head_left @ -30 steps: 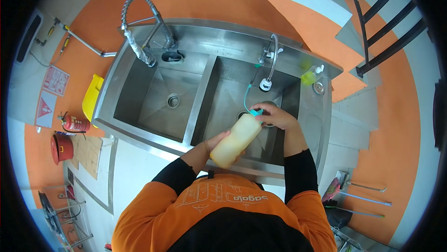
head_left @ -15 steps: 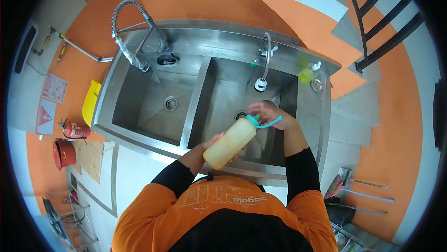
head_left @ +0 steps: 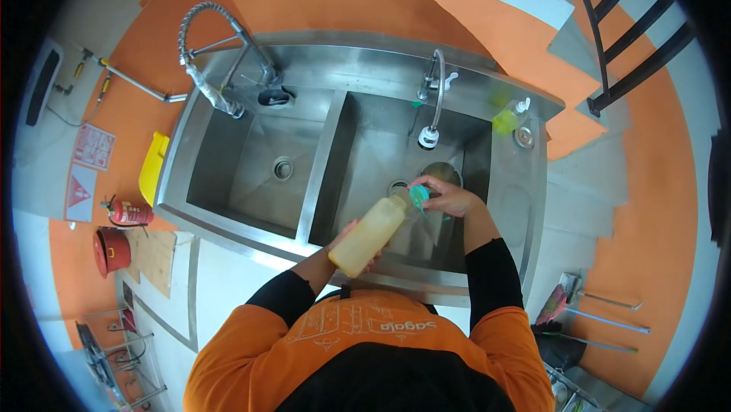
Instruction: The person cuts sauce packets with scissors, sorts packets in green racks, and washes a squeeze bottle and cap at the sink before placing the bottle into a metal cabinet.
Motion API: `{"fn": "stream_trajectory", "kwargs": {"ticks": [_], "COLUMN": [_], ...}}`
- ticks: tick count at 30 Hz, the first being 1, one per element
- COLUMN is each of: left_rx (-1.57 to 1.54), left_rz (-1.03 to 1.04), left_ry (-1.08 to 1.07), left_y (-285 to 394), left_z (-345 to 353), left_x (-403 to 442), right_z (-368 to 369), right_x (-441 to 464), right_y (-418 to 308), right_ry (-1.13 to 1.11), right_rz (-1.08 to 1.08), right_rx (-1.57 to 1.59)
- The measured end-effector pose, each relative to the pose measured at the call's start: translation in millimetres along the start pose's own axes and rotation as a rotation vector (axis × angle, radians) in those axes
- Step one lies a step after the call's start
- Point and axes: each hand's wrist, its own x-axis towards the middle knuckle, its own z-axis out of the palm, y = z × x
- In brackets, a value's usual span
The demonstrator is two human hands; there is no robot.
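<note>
My left hand (head_left: pixel 345 232) is closed around the body of a cloudy, pale-yellow bottle (head_left: pixel 370 235), mostly hidden beneath it. The bottle lies tilted over the front of the right sink basin, its neck pointing up and to the right. At the neck, my right hand (head_left: pixel 449 197) grips a teal cap (head_left: pixel 419 196) between thumb and fingers. The cap sits beside the clear neck and looks separated from it. Behind my right hand, a round metal bowl (head_left: pixel 442 172) rests in the basin, partly covered by the fingers.
The steel double sink (head_left: pixel 320 176) has a left basin with a drain (head_left: pixel 282 168). A spring-hose faucet (head_left: pixel 213 92) stands at the back left, a flexible faucet (head_left: pixel 439 100) over the right basin. A green soap bottle (head_left: pixel 509 118) and a small round tin (head_left: pixel 524 137) sit right.
My right hand has turned and closed on the teal cap, which has come away from the bottle's neck. The cap's strap has swung down. My left hand still holds the bottle.
</note>
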Motion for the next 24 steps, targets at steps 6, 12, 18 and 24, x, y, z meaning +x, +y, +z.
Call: {"fn": "stream_trajectory", "kwargs": {"ticks": [6,12,18,24], "left_rx": [-0.145,-0.143,-0.275,-0.365], "left_rz": [0.094,0.275,0.335,0.334], "left_ry": [0.105,0.227,0.364,0.187], "left_y": [-3,-7,-4,7], "left_z": [9,12,9,6], "left_x": [12,34,47,56], "right_z": [-3,0,-5,11], "right_x": [-21,-20,-17,-19], "right_y": [10,39,90,88], "right_ry": [0.144,0.474,0.764,0.922], "right_rz": [0.108,0.274,0.008,-0.047], "right_rx": [0.346,0.004,-0.810,-1.043]}}
